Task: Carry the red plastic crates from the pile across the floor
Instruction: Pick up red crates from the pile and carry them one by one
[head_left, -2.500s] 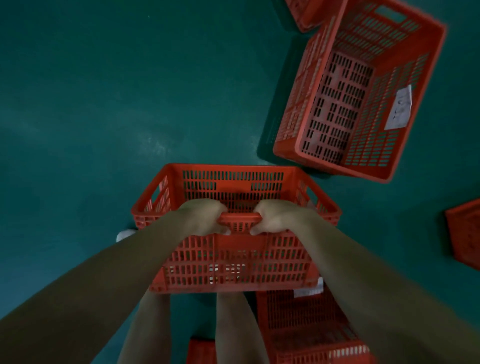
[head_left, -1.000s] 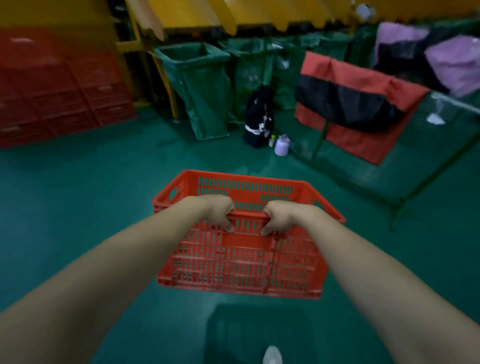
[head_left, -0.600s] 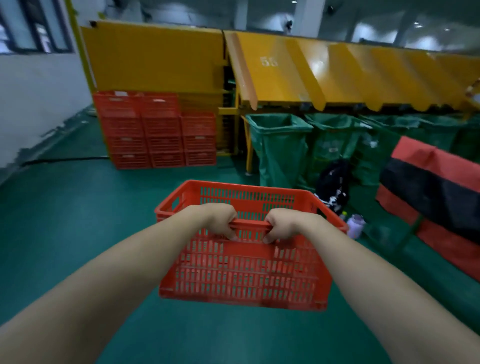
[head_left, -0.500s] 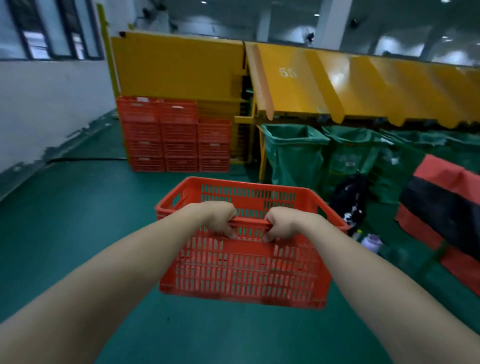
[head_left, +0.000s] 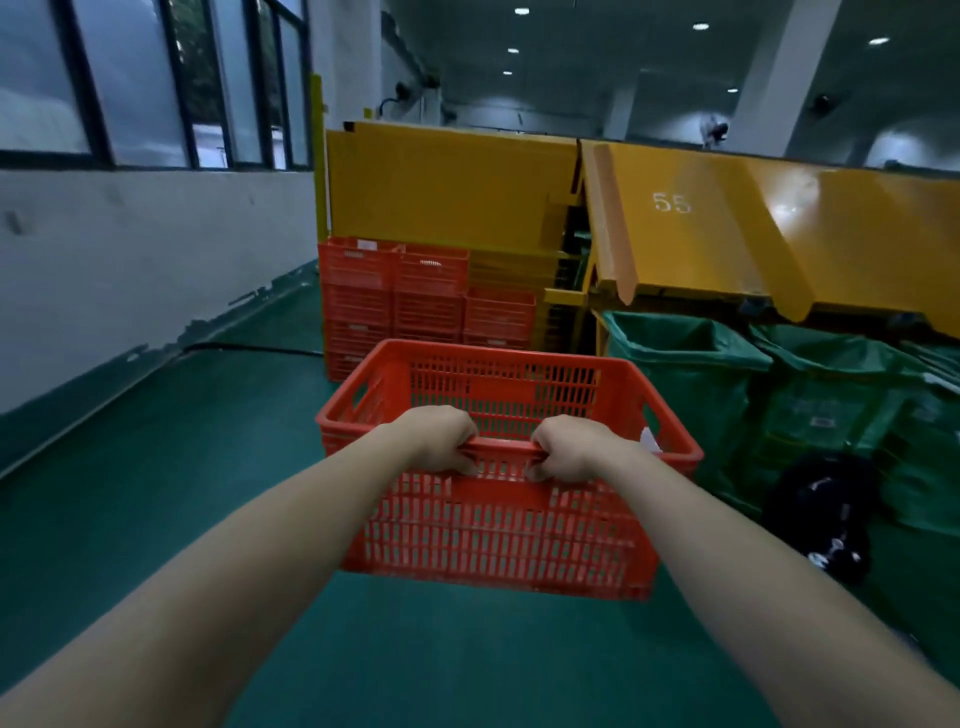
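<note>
I hold an empty red slotted plastic crate (head_left: 498, 535) in the air in front of me, above the green floor. My left hand (head_left: 441, 439) grips the near rim left of its middle. My right hand (head_left: 574, 447) grips the same rim just to the right. Fingers of both hands curl over the rim's outer face. Straight ahead, stacked red crates (head_left: 415, 301) stand in columns against a yellow machine.
A yellow chute (head_left: 727, 228) marked 55 slopes down on the right over green sacks (head_left: 691, 395). A black bag (head_left: 826, 509) lies on the floor at the right. A white wall (head_left: 130, 270) with windows runs along the left, with green floor (head_left: 156, 467) beside it.
I have lifted the crate away from the pile and turned from looking down to facing the hall. The stacked crates and yellow chute are now closer. Both hands keep their grip.
</note>
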